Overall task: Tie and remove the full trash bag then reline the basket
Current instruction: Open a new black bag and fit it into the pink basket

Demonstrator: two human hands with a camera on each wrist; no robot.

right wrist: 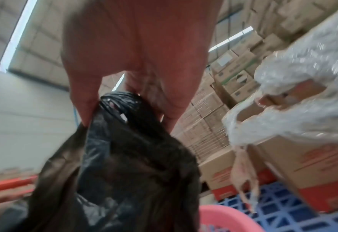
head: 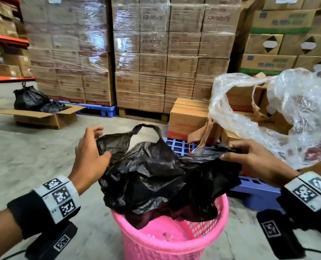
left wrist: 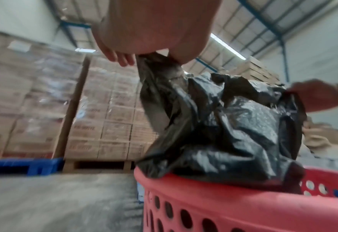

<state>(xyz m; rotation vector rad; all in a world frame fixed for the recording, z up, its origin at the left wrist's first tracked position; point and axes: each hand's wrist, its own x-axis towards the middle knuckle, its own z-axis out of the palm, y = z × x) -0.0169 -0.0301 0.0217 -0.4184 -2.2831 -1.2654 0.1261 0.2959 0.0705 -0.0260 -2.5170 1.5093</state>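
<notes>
Bag: the black trash bag [head: 152, 173] hung over the pink basket [head: 174, 239], its lower part inside the rim.
Left hand: the left hand [head: 91, 152] pinched the bag's left handle edge (loop sticking up free).
Right hand: the right hand [head: 253, 160] clenched the bunched right handle.
Backdrop: wrapped cartons [head: 156, 53] stood behind; a clear plastic sheet [head: 287, 113] draped boxes right.
</notes>
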